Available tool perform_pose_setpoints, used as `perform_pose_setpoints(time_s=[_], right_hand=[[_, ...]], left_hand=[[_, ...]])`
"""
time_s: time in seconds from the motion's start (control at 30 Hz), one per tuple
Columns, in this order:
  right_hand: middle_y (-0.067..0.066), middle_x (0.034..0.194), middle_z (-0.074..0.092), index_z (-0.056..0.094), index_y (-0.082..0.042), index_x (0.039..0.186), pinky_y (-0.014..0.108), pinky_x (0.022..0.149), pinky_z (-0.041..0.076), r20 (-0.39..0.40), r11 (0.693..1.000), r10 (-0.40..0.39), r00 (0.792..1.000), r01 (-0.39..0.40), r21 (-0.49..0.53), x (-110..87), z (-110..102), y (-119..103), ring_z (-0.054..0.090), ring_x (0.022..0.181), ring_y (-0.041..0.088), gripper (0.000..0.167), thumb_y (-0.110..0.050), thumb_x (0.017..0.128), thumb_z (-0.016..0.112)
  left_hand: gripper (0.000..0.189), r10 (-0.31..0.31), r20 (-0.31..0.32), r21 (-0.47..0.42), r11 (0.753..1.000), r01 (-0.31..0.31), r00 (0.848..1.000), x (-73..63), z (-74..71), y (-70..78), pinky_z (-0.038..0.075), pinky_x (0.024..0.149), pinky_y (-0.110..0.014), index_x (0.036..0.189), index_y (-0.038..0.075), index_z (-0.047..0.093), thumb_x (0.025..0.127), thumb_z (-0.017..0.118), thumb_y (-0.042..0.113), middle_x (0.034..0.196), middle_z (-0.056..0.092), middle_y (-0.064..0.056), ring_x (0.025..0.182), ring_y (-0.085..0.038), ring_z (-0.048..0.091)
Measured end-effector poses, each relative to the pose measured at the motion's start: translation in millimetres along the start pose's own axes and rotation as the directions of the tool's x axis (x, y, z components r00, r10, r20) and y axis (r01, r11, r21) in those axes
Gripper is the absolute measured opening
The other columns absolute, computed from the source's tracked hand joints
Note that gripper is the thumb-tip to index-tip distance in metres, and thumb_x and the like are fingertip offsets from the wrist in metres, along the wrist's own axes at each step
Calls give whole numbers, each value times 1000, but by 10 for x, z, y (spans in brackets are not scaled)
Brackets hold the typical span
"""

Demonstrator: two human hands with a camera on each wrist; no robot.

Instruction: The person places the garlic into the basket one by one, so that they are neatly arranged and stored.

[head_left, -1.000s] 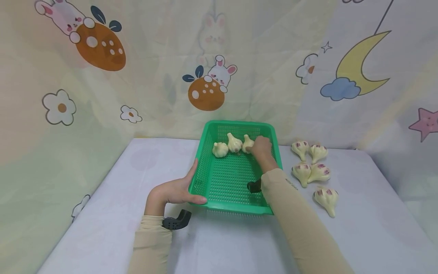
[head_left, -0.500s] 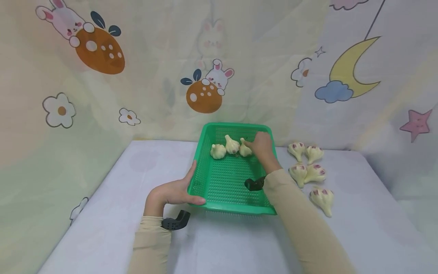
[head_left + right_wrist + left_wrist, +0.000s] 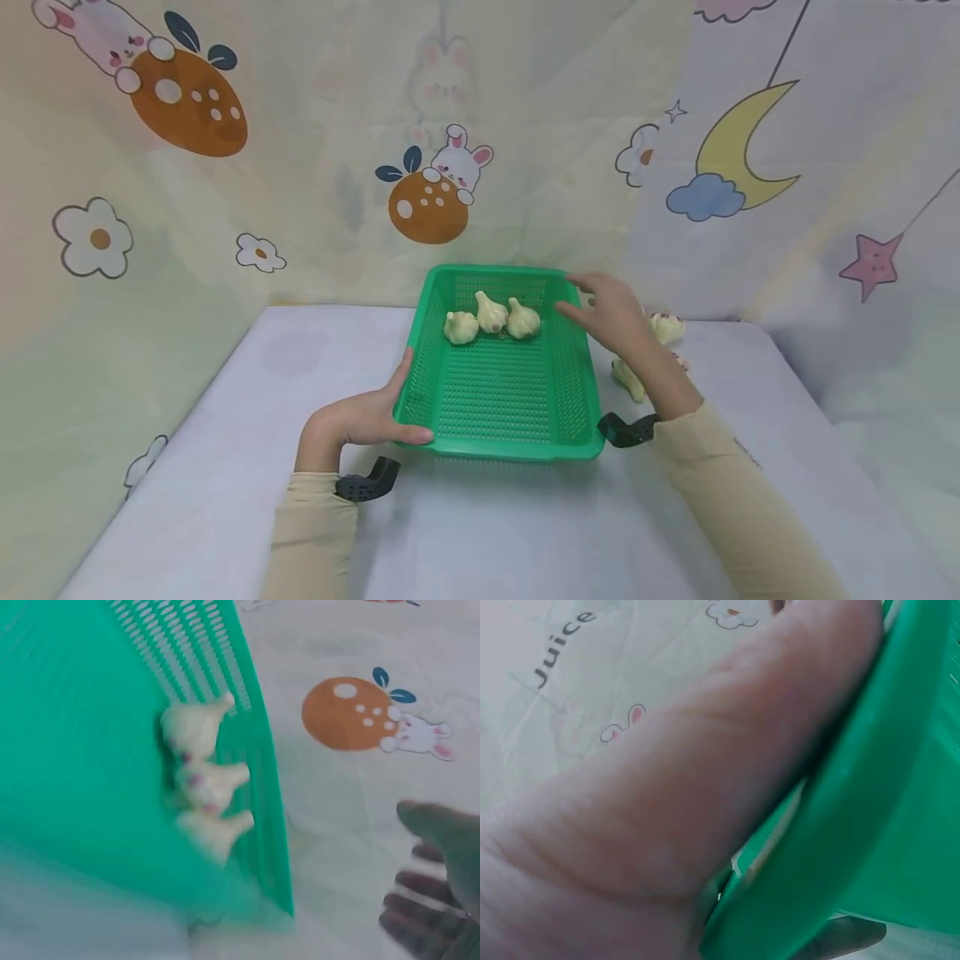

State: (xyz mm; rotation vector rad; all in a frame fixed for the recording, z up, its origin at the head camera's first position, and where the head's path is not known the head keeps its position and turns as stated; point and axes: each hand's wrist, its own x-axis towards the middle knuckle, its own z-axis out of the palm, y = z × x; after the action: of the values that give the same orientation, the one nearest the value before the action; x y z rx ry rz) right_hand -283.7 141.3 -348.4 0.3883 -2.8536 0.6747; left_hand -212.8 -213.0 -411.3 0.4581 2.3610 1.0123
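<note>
In the head view my left hand (image 3: 363, 417) holds the near left corner of a green plastic basket (image 3: 498, 448), one digit along its side and another at the front rim. The left wrist view shows a digit lying along the green rim (image 3: 855, 787). Three whole garlic bulbs (image 3: 492, 314) sit side by side at the basket's far end, stems up. Over the basket's right rim, my right hand (image 3: 611, 312) is empty, thumb and fingers spread apart. The right wrist view has this hand (image 3: 439, 885) beside the basket, apart from the bulbs (image 3: 206, 784).
More garlic bulbs (image 3: 666, 327) lie on the white-covered table (image 3: 480, 533) right of the basket, partly hidden behind my right forearm. A printed cloth backdrop (image 3: 315, 150) rises behind and beside the table.
My right hand has let go of the rightmost garlic bulb in the basket and moved right, to the rim, its fingers opening. My left hand stays at the corner. The head view has turned slightly right.
</note>
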Motion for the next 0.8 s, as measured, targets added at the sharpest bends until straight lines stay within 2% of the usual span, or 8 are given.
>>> perform_pose_setpoints(time_s=[0.13, 0.2, 0.37, 0.43, 0.5, 0.6, 0.63, 0.8], right_hand=[[12, 131, 54, 56, -9, 132, 48, 91, 49, -59, 981, -182, 982, 177, -80, -284, -172, 222, 56, 115, 31, 47, -24, 89, 68], [11, 126, 58, 60, -9, 127, 48, 91, 49, -61, 937, -333, 941, 322, -137, -421, -260, 362, 55, 115, 30, 43, -16, 86, 70], [10, 118, 64, 66, -10, 117, 41, 90, 47, 1, 690, -695, 719, 666, -283, -670, -395, 748, 58, 111, 28, 36, -33, 101, 42], [8, 118, 65, 66, -14, 116, 33, 96, 44, 58, 617, -744, 665, 718, -323, -760, -420, 886, 59, 110, 26, 40, -33, 103, 34], [5, 120, 64, 66, -18, 115, 28, 102, 39, 137, 588, -739, 660, 730, -349, -869, -445, 982, 58, 111, 24, 22, -24, 96, 57], [3, 126, 61, 65, -22, 119, 27, 109, 34, 272, 564, -687, 674, 730, -385, -1026, -464, 1127, 57, 116, 25, 56, -1, 70, 80], [2, 128, 60, 64, -24, 121, 31, 107, 37, 313, 557, -665, 678, 730, -396, -1072, -467, 1168, 57, 117, 25, 72, 4, 57, 84], [2, 136, 55, 58, -26, 130, 48, 94, 47, 453, 543, -583, 674, 739, -400, -1240, -406, 1399, 54, 121, 28, 87, 3, 53, 87]], left_hand=[[128, 2, 5, -5, 1000, -2, 1000, 19, 12, -8, 24, 114, -49, 146, 25, -29, 76, 74, 51, 160, -6, -8, 146, -29, 14], [127, 7, 5, -5, 1000, -7, 1000, 24, 14, -8, 24, 113, -50, 146, 25, -29, 76, 74, 51, 160, -6, -9, 146, -29, 14], [128, 19, 6, -5, 1000, -19, 1000, 17, -6, 2, 24, 113, -51, 146, 23, -30, 76, 73, 51, 160, -6, -11, 145, -31, 15], [129, 30, 6, -8, 1000, -30, 1000, 3, -16, 12, 24, 113, -52, 146, 22, -30, 75, 73, 53, 160, -7, -12, 145, -32, 15], [129, 37, 8, -15, 999, -37, 999, -2, -21, 16, 24, 113, -52, 146, 21, -30, 75, 73, 53, 160, -7, -12, 145, -33, 15], [129, 38, 4, -14, 999, -38, 999, -5, -21, 13, 24, 113, -52, 146, 21, -30, 76, 73, 53, 160, -9, -11, 145, -33, 14], [129, 36, 2, -15, 999, -35, 999, -1, -19, 12, 24, 113, -52, 146, 22, -30, 76, 73, 52, 160, -9, -10, 145, -32, 14], [127, 40, 0, -27, 999, -40, 999, 3, -10, 21, 23, 113, -52, 146, 24, -31, 77, 74, 46, 160, -12, -7, 146, -31, 12]])
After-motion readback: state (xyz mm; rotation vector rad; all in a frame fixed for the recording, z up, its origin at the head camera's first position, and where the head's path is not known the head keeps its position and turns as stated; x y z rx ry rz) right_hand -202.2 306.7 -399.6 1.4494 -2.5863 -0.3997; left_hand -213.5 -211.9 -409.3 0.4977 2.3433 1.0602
